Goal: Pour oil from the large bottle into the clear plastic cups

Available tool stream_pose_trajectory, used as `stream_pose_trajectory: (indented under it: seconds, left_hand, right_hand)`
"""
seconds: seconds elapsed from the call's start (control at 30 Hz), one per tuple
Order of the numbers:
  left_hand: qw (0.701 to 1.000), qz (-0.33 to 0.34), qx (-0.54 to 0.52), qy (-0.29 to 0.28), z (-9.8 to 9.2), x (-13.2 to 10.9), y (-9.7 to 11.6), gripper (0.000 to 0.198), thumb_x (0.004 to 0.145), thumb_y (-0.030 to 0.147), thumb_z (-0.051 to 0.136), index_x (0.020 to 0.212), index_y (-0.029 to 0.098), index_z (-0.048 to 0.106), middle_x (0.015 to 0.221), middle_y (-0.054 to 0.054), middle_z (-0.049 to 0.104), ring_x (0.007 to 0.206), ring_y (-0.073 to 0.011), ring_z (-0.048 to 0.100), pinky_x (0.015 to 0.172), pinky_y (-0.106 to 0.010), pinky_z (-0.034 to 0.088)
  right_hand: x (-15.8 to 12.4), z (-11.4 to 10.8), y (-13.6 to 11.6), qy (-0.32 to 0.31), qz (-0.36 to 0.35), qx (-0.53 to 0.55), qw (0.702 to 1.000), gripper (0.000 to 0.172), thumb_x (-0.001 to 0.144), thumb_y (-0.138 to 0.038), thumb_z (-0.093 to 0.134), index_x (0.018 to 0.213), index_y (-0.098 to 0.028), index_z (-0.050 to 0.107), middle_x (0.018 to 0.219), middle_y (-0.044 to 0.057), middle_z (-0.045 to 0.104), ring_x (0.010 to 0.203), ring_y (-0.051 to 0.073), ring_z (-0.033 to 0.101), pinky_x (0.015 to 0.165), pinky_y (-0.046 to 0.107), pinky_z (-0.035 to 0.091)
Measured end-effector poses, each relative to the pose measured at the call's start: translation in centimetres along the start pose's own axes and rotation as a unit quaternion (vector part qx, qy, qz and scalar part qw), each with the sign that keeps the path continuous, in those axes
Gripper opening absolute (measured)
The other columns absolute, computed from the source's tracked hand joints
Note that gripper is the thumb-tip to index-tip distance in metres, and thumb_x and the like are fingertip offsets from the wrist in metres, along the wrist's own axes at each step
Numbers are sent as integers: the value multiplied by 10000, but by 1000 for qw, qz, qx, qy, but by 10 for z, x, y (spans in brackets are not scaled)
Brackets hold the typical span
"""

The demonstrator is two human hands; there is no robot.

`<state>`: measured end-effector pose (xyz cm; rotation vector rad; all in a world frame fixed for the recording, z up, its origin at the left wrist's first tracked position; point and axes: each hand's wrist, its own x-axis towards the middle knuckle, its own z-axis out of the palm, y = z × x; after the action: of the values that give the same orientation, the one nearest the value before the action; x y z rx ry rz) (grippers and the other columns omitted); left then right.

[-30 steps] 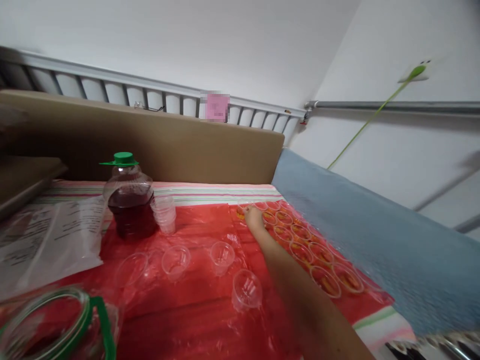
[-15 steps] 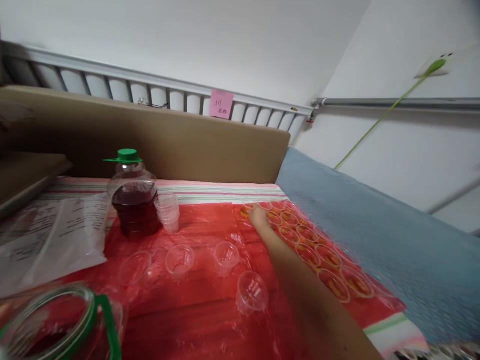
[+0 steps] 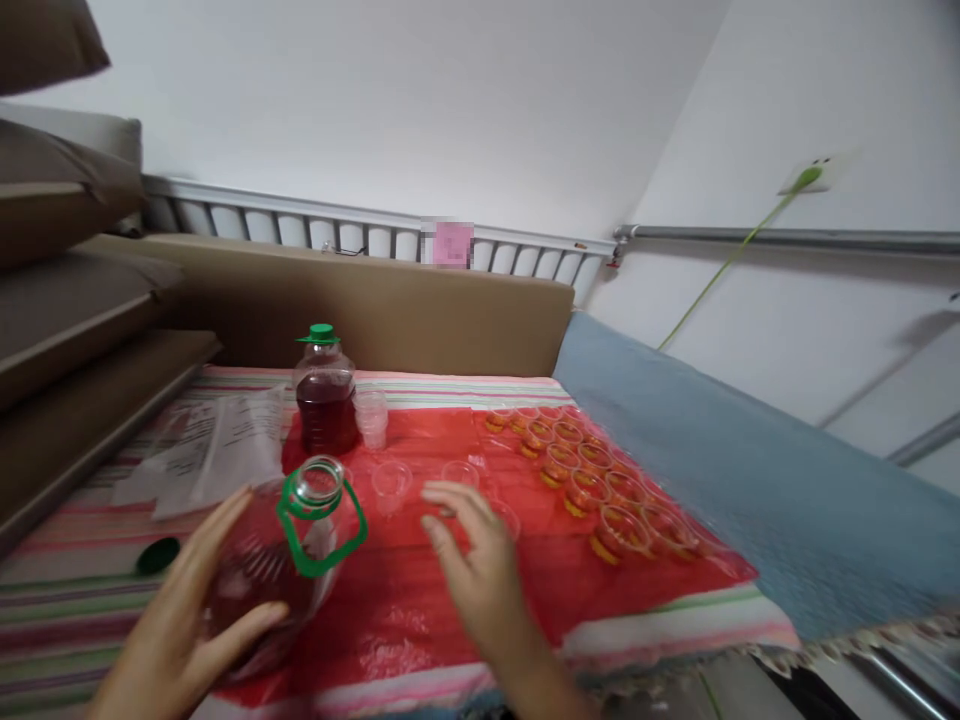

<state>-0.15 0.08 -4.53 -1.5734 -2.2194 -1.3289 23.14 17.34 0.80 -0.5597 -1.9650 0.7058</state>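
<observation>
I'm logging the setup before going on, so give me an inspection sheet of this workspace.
Surface: red sheet over a striped cloth; wrinkled, no spill seen.
Things in hand: open jug of dark red liquid; empty cups just beyond the right hand.
Clutter: loose green cap, capped bottle, cup stack, plastic bag, rows of filled cups.
Hands: left hand cupped on the jug; right hand open, holding nothing.
Cables: green cable on the right wall.
Surroundings: cardboard, railing, blue blanket, white walls.
</observation>
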Motion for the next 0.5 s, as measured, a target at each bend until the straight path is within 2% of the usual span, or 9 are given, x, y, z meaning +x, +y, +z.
stream_pose_trajectory:
  seconds: [0.07,0.13,0.23,0.33,0.43,0.5]
  left_hand:
    - [1000,23,9,3,3,2,7,827,725,496,665,1438,353,271,1506,-71,364,1352,-362,364,1100,-576,306]
    - [999,38,12,3,4,3,14,812,751,458,665,1443,320,262,1500,-105,367,1355,-344,368,1096,-560,317]
    - [999,42,11,-6,5,1,27,820,772,439,661,1455,289,234,1507,-133,351,1378,-325,333,1111,-547,293]
    - [998,31,-25,-40,2,-1,37,828,755,464,674,1452,279,268,1531,-132,312,1399,-331,288,1124,-547,263]
    - [989,-29,-131,-56,-4,-7,35,761,788,500,613,1445,274,301,1540,-100,312,1405,-317,277,1143,-509,245]
    - [972,-133,-195,-13,-7,-14,23,663,834,521,526,1420,266,348,1515,-84,366,1390,-299,315,1140,-485,268]
  right_hand:
    - [-13,22,-30,16,-80,5,997,263,864,-208,569,1123,-231,602,1150,82,644,1077,213,581,935,385,474]
    - [-20,37,-45,25,-121,16,992,296,860,-199,587,1154,-230,569,1132,81,637,1073,216,567,932,399,471]
    - [-23,47,-48,15,-118,34,992,172,874,-200,576,1042,-228,590,952,52,647,916,198,588,799,356,504]
    - [-26,47,-40,-23,-120,29,992,56,882,-226,569,930,-217,595,870,46,631,827,197,573,719,336,488]
    - [-30,45,-32,-52,-147,32,987,51,906,-214,519,904,-204,569,857,54,629,815,200,555,721,343,472]
    - [-33,44,-27,-53,-154,48,985,75,921,-197,475,919,-198,550,854,58,625,812,198,547,730,347,470]
